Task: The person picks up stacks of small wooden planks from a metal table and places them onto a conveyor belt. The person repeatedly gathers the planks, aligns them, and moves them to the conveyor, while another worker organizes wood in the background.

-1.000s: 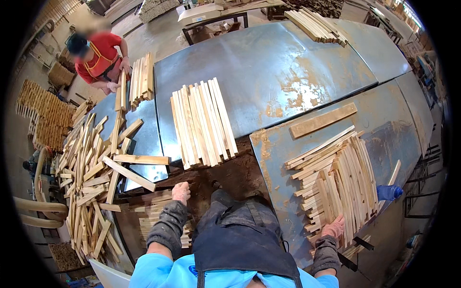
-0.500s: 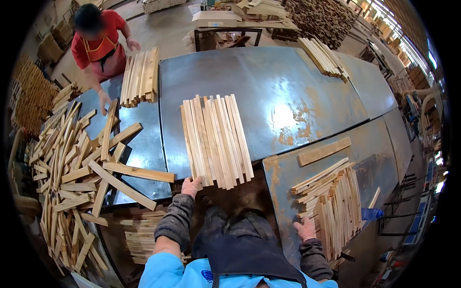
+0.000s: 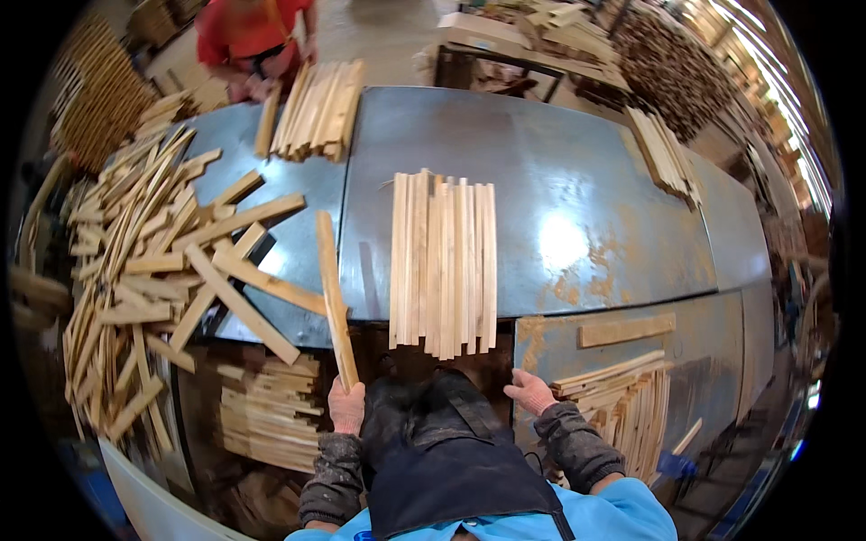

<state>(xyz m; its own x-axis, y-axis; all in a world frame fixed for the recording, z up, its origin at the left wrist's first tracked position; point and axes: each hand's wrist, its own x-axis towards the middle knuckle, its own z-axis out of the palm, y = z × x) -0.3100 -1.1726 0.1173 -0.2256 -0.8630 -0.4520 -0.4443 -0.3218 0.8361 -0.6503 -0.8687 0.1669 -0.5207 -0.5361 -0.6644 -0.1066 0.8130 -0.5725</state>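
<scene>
My left hand (image 3: 346, 406) grips the lower end of a wooden strip (image 3: 333, 293), which slants up and away past the table's front edge. A row of wooden strips (image 3: 442, 261) lies side by side in front of me, their near ends overhanging the edge. My right hand (image 3: 530, 393) is open with nothing visible in it, thumb and forefinger apart. It hovers just left of a stack of strips (image 3: 631, 419) on the right-hand table. Both hands wear pale gloves.
A jumbled pile of strips (image 3: 162, 279) covers the left side. Across the table a person in red (image 3: 253, 45) handles strips beside a bundle (image 3: 317, 108). Another bundle (image 3: 663, 158) lies far right; a single board (image 3: 626, 330) rests nearer. More strips (image 3: 266, 410) are stacked below the table's edge.
My left hand has left the middle row's corner and now holds a strip. My right hand has moved left off the right stack. The other person has brought a strip beside their bundle.
</scene>
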